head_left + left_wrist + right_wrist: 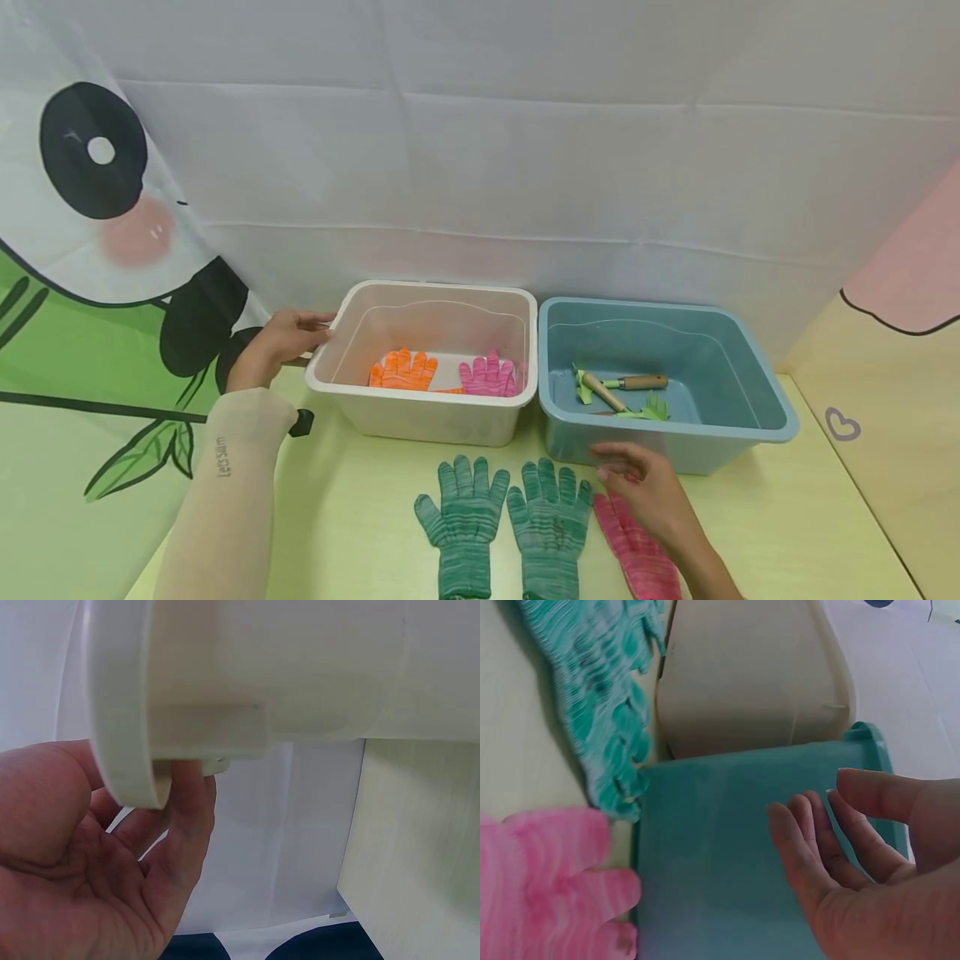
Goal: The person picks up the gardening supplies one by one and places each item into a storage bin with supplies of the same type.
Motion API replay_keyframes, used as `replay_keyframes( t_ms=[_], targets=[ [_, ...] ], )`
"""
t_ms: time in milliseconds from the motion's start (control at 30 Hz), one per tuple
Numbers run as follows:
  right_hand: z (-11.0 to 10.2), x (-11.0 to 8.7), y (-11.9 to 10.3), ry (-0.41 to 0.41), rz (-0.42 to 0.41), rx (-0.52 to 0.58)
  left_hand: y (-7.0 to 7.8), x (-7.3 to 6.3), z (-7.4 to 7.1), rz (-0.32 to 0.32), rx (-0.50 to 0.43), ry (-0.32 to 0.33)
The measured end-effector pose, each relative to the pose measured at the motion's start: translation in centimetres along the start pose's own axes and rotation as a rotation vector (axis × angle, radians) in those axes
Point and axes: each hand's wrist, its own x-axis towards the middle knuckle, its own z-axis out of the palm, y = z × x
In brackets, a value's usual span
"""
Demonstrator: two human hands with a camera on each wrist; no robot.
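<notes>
My left hand (281, 346) grips the left rim of a white plastic bin (427, 421); in the left wrist view its fingers curl under the rim (124, 697). An orange glove (405, 372) and a pink glove (487, 377) lie inside. My right hand (648, 496), fingers loosely bent and holding nothing, hovers in front of a blue bin (727, 452) and over a deeper pink glove (637, 558), partly covering it. Beside that glove, two green knitted gloves (468, 525) lie flat, fingers toward the bins. The right wrist view shows a gap between thumb and fingers (799, 847).
Small garden tools (641, 382) with wooden handles and light green heads lie in the blue bin. Both bins stand side by side on a pale yellow table (360, 508). Behind them hangs a whitish cloth (480, 167), with printed cartoon figures at the sides.
</notes>
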Motion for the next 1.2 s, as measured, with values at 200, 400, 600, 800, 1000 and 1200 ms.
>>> replay_keyframes(
  t_ms=[200,400,600,800,1000,1200],
  targets=[
    [-0.3,0.4,1.8,0.036,0.040,-0.043,-0.1,0.1,0.0,-0.004,-0.008,-0.005],
    [-0.6,0.6,2.9,0.057,0.093,-0.063,-0.1,0.2,0.0,-0.014,-0.012,-0.009],
    [-0.9,0.8,4.0,0.079,0.119,-0.099,-0.1,0.2,-0.1,-0.016,-0.010,-0.012],
    [-1.1,1.0,4.7,0.100,0.134,-0.146,0.0,0.3,-0.1,-0.023,-0.010,-0.015],
    [-1.6,0.9,5.2,0.108,0.106,-0.171,-0.2,0.5,-0.2,-0.030,-0.009,-0.016],
    [-2.1,0.8,5.8,0.107,0.099,-0.214,-0.4,0.7,-0.2,-0.034,-0.003,-0.011]
  ],
)
